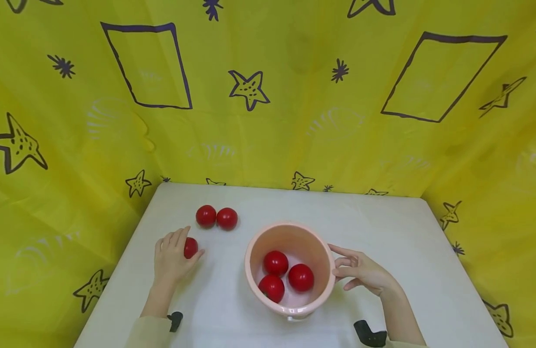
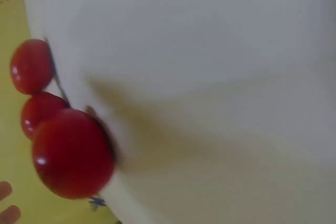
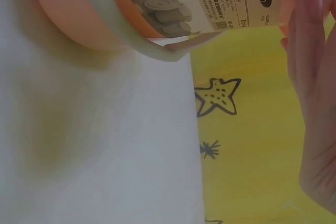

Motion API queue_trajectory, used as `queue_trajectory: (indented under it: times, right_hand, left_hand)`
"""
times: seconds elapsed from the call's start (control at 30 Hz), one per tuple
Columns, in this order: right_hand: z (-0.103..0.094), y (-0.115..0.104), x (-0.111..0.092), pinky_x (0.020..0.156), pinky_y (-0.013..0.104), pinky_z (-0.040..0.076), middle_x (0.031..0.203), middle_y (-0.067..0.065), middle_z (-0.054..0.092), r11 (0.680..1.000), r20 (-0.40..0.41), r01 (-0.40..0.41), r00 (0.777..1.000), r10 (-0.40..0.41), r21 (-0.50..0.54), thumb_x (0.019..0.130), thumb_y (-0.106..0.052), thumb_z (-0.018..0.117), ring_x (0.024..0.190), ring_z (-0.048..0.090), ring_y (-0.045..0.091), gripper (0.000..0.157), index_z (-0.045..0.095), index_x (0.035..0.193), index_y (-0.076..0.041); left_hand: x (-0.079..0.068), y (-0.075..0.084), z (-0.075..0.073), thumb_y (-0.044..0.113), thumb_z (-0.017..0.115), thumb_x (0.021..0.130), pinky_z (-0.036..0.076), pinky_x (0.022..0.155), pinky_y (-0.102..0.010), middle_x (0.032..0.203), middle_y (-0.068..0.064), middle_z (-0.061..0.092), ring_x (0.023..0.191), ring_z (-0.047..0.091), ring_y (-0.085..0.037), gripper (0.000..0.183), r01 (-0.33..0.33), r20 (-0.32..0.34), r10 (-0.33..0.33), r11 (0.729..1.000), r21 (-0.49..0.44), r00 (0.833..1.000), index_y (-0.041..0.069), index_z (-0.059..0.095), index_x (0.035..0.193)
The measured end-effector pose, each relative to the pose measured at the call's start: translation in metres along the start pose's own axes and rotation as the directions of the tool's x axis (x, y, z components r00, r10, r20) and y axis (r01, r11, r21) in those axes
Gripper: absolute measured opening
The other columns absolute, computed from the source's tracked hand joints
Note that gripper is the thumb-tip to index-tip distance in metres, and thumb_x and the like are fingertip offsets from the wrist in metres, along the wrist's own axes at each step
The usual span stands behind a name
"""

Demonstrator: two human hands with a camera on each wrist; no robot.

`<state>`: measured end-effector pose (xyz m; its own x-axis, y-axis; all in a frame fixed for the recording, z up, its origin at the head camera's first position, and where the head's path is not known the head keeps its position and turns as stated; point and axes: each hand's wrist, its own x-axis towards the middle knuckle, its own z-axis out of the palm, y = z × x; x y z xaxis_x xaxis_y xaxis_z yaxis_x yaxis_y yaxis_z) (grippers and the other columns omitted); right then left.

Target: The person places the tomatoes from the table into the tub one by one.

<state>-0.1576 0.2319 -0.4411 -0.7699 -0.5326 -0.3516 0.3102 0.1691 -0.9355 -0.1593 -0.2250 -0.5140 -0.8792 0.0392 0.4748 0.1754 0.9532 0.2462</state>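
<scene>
On the left of the white table, my left hand (image 1: 171, 253) reaches over a red tomato (image 1: 190, 247), its thumb and fingers spread around it. In the left wrist view a gap separates the fingertips (image 2: 7, 216) from this nearest tomato (image 2: 73, 153). Two more tomatoes (image 1: 227, 219) sit side by side just beyond. A pale pink bucket (image 1: 290, 309) stands upright at the centre with three tomatoes inside, one of them (image 1: 301, 277) on the right. My right hand (image 1: 365, 272) rests its fingers at the bucket's right rim, thumb hanging below and apart from it.
The bucket carries a printed label (image 3: 210, 3) and a pale handle (image 3: 152, 51) hanging down on its side. A yellow curtain (image 1: 285, 135) with drawn stars encloses the back and sides of the white table (image 1: 372, 227).
</scene>
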Motion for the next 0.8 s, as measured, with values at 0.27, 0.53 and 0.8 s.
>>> queue_trajectory:
  times: [0.27, 0.53, 0.8]
  right_hand:
    - [-0.001, 0.002, -0.002, 0.056, 0.024, 0.054, 0.088, 0.001, 0.066, 1.0, 0.005, -0.002, 1.0, 0.001, 0.027, 0.085, -0.008, 0.061, 0.074, 0.066, 0.016, 0.074, 0.016, 0.142, 0.005]
    - [-0.002, 0.003, -0.001, 0.056, 0.024, 0.054, 0.087, -0.001, 0.066, 0.999, 0.011, 0.009, 1.0, -0.01, 0.038, 0.085, -0.007, 0.061, 0.072, 0.065, 0.013, 0.074, 0.016, 0.142, 0.006]
    - [-0.002, 0.004, 0.001, 0.056, 0.022, 0.054, 0.089, 0.0, 0.066, 1.0, 0.005, 0.006, 1.0, -0.006, 0.024, 0.085, -0.007, 0.061, 0.073, 0.065, 0.012, 0.074, 0.015, 0.142, 0.006]
  left_hand:
    - [-0.01, -0.021, 0.004, 0.043, 0.076, 0.066, 0.028, 0.091, -0.06, 0.119, -0.023, 0.047, 0.111, 0.038, -0.04, 0.085, 0.172, 0.244, -0.186, 0.982, 0.08, 0.952, 0.003, 0.039, 0.131]
    - [-0.019, -0.037, 0.012, 0.048, 0.075, 0.065, 0.029, 0.089, -0.06, 0.114, -0.022, 0.05, 0.107, 0.04, -0.04, 0.085, 0.178, 0.285, -0.204, 0.977, 0.114, 0.937, -0.001, 0.043, 0.127]
    - [-0.018, -0.043, 0.013, 0.048, 0.074, 0.067, 0.032, 0.085, -0.058, 0.111, -0.022, 0.051, 0.102, 0.042, -0.039, 0.08, 0.16, 0.299, -0.194, 0.978, 0.132, 0.934, -0.001, 0.045, 0.124]
